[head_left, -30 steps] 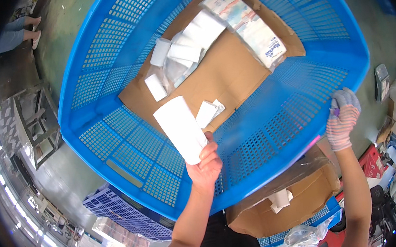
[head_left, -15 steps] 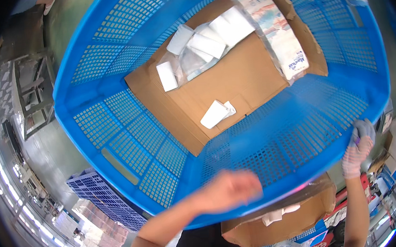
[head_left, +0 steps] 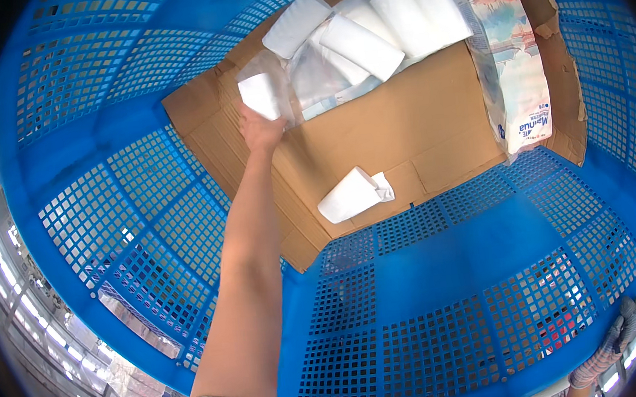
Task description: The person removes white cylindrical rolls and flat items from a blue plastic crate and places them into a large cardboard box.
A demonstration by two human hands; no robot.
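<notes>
A warehouse or packing floor: a big blue perforated plastic crate (head_left: pixel 450 323) lined with brown cardboard sheet (head_left: pixel 403 130), stacked crates (head_left: pixel 140 327) below left.

left arm (head_left: pixel 246 280): bare, grey sleeve edge | right hand (head_left: pixel 618 338): knit glove

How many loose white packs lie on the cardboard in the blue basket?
6, maybe more hidden: one alone near the front; one at the left hand; four clustered behind.
</notes>
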